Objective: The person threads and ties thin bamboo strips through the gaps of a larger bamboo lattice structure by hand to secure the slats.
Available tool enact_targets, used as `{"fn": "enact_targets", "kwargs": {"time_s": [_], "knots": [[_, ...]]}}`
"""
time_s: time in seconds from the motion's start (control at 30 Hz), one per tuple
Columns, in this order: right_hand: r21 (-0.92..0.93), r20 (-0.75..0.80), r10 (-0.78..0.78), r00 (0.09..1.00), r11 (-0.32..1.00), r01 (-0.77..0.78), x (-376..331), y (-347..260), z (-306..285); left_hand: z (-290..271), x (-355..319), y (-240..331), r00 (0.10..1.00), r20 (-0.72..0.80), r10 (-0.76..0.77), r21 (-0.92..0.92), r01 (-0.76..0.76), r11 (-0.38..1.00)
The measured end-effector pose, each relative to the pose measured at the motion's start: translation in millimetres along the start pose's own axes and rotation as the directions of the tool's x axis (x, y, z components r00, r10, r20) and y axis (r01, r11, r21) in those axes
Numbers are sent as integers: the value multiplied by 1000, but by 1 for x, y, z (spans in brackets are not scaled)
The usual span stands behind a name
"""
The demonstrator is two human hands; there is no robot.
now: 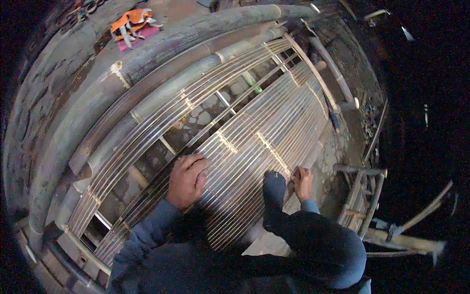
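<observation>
Over the slatted panel your left hand curls its fingers, your right hand bends its own at the panel's right edge, and I can't tell whether either grips.

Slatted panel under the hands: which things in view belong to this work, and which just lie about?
In use:
slatted panel
left hand, over the slats
right hand, at the panel's edge
foot, beside the right hand

Apparently lying about:
orange-and-pink items
wooden frame, right
thick poles, role unclear
</observation>
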State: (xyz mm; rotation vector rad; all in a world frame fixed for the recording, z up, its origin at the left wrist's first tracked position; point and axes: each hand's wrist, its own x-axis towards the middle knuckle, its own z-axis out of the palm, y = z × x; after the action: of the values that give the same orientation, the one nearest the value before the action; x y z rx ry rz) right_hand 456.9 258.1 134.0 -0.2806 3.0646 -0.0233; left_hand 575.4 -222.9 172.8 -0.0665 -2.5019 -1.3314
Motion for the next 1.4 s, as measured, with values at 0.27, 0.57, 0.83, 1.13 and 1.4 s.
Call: {"fn": "enact_targets", "kwargs": {"time_s": [0.27,0.57,0.83,1.13,1.4], "knots": [[888,458,56,887,-78,-453,65,24,-73,16,8,-6,950,-15,-311,-92,309,947],[747,-10,-301,953,-637,-193,238,-6,-196,85,46,64,925,81,-371,-62,376,925],[961,-86,-509,857,-271,-65,245,-31,-234,123,135,39,827,-297,-478,293,555,779],[921,46,-287,957,-358,-152,246,35,-217,146,157,-13,641,-131,-756,432,723,538],[962,216,-75,974,-152,-225,197,76,-198,185,186,16,999,11,-44,343,38,938]]}}
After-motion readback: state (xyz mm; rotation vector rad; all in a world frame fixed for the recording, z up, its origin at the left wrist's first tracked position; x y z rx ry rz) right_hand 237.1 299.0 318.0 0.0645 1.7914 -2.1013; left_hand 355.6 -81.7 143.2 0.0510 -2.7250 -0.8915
